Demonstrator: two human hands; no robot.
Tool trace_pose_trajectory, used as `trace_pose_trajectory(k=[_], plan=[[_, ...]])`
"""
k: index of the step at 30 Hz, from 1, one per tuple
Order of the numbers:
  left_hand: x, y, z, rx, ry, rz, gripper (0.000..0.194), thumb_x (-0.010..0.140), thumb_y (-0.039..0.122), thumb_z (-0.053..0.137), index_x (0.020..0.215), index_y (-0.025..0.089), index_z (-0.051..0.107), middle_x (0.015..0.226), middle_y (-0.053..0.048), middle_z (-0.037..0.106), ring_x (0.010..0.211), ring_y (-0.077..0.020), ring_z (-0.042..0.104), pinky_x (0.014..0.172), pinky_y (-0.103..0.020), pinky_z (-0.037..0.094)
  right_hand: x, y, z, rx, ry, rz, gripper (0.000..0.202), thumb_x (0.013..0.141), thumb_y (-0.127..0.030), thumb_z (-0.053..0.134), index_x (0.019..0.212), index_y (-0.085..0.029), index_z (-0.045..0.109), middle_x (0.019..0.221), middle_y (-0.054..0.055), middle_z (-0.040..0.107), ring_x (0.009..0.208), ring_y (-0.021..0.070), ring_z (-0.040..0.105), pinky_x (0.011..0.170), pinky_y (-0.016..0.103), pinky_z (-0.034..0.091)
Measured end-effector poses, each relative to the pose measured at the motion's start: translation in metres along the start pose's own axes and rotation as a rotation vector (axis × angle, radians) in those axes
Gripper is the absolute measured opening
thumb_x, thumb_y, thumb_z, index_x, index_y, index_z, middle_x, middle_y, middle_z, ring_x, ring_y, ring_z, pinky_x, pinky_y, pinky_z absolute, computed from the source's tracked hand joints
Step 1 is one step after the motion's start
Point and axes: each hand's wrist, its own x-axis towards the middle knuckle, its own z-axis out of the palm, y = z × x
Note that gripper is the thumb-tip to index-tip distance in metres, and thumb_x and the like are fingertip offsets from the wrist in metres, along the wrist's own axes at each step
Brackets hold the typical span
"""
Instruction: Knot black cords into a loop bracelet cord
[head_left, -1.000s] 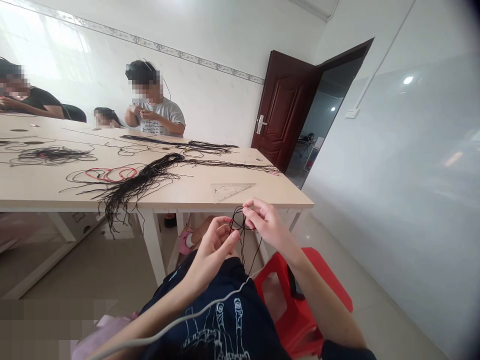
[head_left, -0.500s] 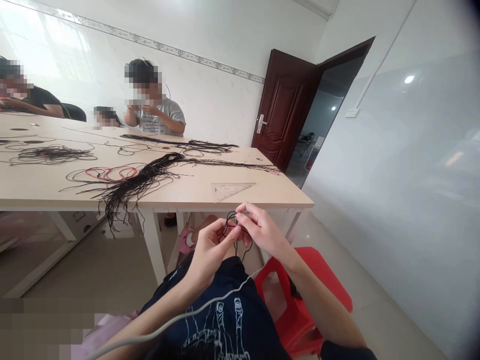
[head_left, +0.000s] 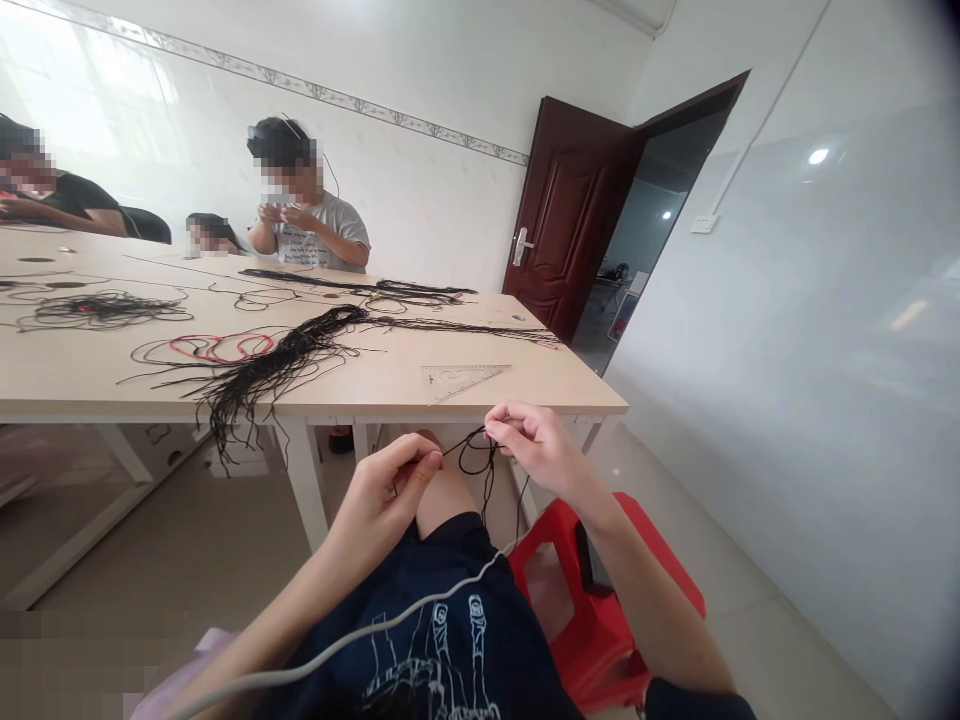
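Observation:
A thin black cord (head_left: pixel 475 462) runs between my two hands over my lap, just off the table's front edge. My left hand (head_left: pixel 397 480) pinches one stretch of it between thumb and forefinger. Near its loops, my right hand (head_left: pixel 529 445) grips the same cord with closed fingertips. Several loops and loose ends dangle below the right hand. Any knot inside the right fingers is hidden. Beyond the hands a clear set square (head_left: pixel 461 380) lies on the table, and a thick bundle of black cords (head_left: pixel 281 365) hangs partly over the edge.
The pale table (head_left: pixel 360 395) carries more black cords (head_left: pixel 112 307) and a red cord (head_left: pixel 225 348). A red stool (head_left: pixel 660 560) stands at my right, with a dark object on it. A white cable (head_left: pixel 360 632) crosses my shirt. Co-workers sit across the table. A brown door (head_left: pixel 574 210) stands ajar.
My hands have moved apart, the left one going left and the right one slightly right. The cord between them is now drawn out, with its loops beside the right hand.

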Motion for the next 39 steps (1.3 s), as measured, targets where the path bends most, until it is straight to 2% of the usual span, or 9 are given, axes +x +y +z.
trace_pose_trajectory(k=[4, 9, 12, 15, 19, 22, 26, 35, 39], plan=[[-0.001, 0.007, -0.009, -0.225, 0.027, 0.003, 0.029, 0.081, 0.040, 0.053, 0.062, 0.018, 0.054, 0.061, 0.001, 0.044, 0.058, -0.0120, 0.039, 0.053, -0.024, 0.031, -0.002, -0.006, 0.000, 0.115, -0.084, 0.065, 0.016, 0.081, -0.028, 0.049, 0.069, -0.017, 0.052, 0.058, -0.005, 0.042, 0.046, 0.0058, 0.031, 0.044, 0.019, 0.026], [0.006, 0.012, -0.008, -0.640, -0.004, -0.128, 0.031, 0.073, 0.044, 0.063, 0.062, 0.017, 0.052, 0.059, 0.003, 0.036, 0.054, -0.0103, 0.034, 0.050, -0.023, 0.033, -0.008, -0.016, 0.003, 0.215, -0.223, 0.083, 0.016, 0.081, -0.026, 0.049, 0.069, -0.015, 0.053, 0.061, -0.004, 0.043, 0.046, 0.0040, 0.029, 0.041, 0.018, 0.021], [0.010, 0.015, -0.006, -0.683, 0.006, -0.120, 0.032, 0.072, 0.042, 0.064, 0.060, 0.017, 0.050, 0.058, 0.004, 0.034, 0.052, -0.0093, 0.031, 0.049, -0.023, 0.032, -0.011, -0.019, 0.003, 0.247, -0.280, 0.079, 0.018, 0.082, -0.027, 0.050, 0.069, -0.015, 0.052, 0.060, -0.005, 0.041, 0.046, 0.0037, 0.027, 0.042, 0.018, 0.021], [0.011, 0.017, -0.007, -0.498, 0.011, -0.048, 0.029, 0.080, 0.043, 0.055, 0.068, 0.017, 0.054, 0.062, 0.002, 0.040, 0.056, -0.0100, 0.037, 0.050, -0.023, 0.033, -0.012, -0.018, 0.001, 0.233, -0.281, 0.061, 0.019, 0.084, -0.029, 0.050, 0.073, -0.015, 0.052, 0.058, -0.006, 0.037, 0.047, 0.0040, 0.026, 0.042, 0.018, 0.021], [0.006, 0.022, -0.010, -0.023, 0.029, 0.228, 0.016, 0.083, 0.031, 0.054, 0.097, 0.021, 0.054, 0.071, 0.002, 0.046, 0.063, -0.0111, 0.045, 0.057, -0.023, 0.038, -0.014, -0.016, 0.000, 0.148, -0.246, 0.039, 0.020, 0.086, -0.032, 0.050, 0.078, -0.015, 0.054, 0.060, -0.005, 0.038, 0.049, 0.0048, 0.029, 0.044, 0.018, 0.023], [0.004, 0.025, -0.008, 0.262, 0.056, 0.471, 0.012, 0.081, 0.017, 0.057, 0.092, 0.021, 0.056, 0.081, 0.000, 0.049, 0.074, -0.0121, 0.050, 0.063, -0.024, 0.042, -0.015, -0.018, 0.002, 0.117, -0.243, 0.024, 0.021, 0.087, -0.034, 0.050, 0.081, -0.015, 0.055, 0.061, -0.005, 0.041, 0.050, 0.0048, 0.032, 0.046, 0.018, 0.026], [0.006, 0.025, -0.001, 0.408, 0.156, 0.674, 0.014, 0.081, 0.007, 0.055, 0.087, 0.020, 0.057, 0.086, -0.002, 0.048, 0.069, -0.0093, 0.049, 0.058, -0.022, 0.042, -0.016, -0.020, 0.003, 0.105, -0.240, -0.018, 0.021, 0.087, -0.034, 0.051, 0.083, -0.014, 0.056, 0.064, -0.004, 0.044, 0.050, 0.0046, 0.033, 0.046, 0.018, 0.028], [0.007, 0.028, 0.004, 0.453, 0.261, 0.765, 0.014, 0.080, 0.004, 0.055, 0.083, 0.018, 0.055, 0.079, -0.001, 0.049, 0.071, -0.0111, 0.051, 0.059, -0.023, 0.045, -0.017, -0.019, 0.004, 0.104, -0.230, -0.044, 0.021, 0.085, -0.035, 0.055, 0.082, -0.014, 0.058, 0.060, -0.005, 0.046, 0.048, 0.0047, 0.033, 0.044, 0.017, 0.028], [0.009, 0.029, 0.005, 0.480, 0.278, 0.761, 0.014, 0.080, 0.004, 0.054, 0.082, 0.017, 0.055, 0.079, -0.001, 0.050, 0.072, -0.0113, 0.052, 0.060, -0.023, 0.046, -0.018, -0.022, 0.005, 0.040, -0.198, -0.094, 0.018, 0.086, -0.031, 0.054, 0.083, -0.015, 0.061, 0.071, 0.000, 0.057, 0.060, 0.0074, 0.047, 0.054, 0.018, 0.038]])
